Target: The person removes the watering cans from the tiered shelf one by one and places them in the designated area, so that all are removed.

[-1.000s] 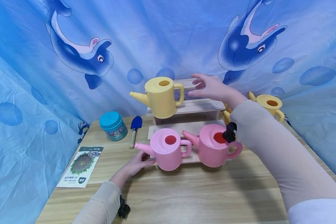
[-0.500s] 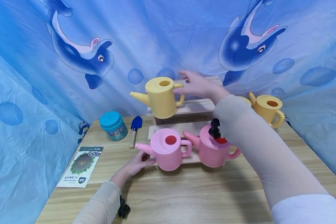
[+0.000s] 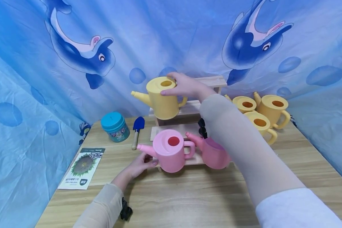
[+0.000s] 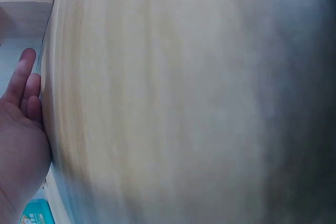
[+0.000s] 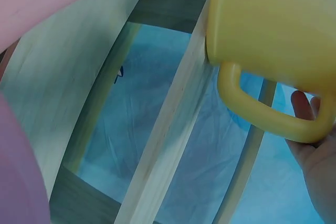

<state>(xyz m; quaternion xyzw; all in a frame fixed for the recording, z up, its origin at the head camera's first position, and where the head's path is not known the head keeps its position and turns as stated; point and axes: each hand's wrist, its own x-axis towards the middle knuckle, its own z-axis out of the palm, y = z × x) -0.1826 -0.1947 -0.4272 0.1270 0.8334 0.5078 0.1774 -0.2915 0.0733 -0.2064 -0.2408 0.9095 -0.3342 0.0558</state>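
On the middle step of a wooden tiered stand [image 3: 213, 81] sits a yellow watering can [image 3: 163, 103], spout to the left. My right hand [image 3: 185, 86] holds it near the top, thumb on the near side and fingers reaching behind. In the right wrist view the can's handle [image 5: 268, 121] hangs beside the fingers. My left hand [image 3: 137, 166] grips the left end of the stand's lowest step, thumb at its front edge; in the left wrist view its fingers [image 4: 21, 80] are partly bent. Two pink watering cans [image 3: 171, 155] stand on that step, the right one partly hidden by my forearm.
Several yellow watering cans [image 3: 273, 110] stand on the table [image 3: 171, 199] at the right. To the left are a teal lidded tub [image 3: 115, 126], a small blue trowel [image 3: 136, 131] and a sunflower seed packet [image 3: 82, 169]. A blue dolphin curtain [image 3: 165, 34] closes off the back.
My right hand has moved left from beside the stand's upper step onto the top of the yellow watering can. The can and my left hand have stayed in place.
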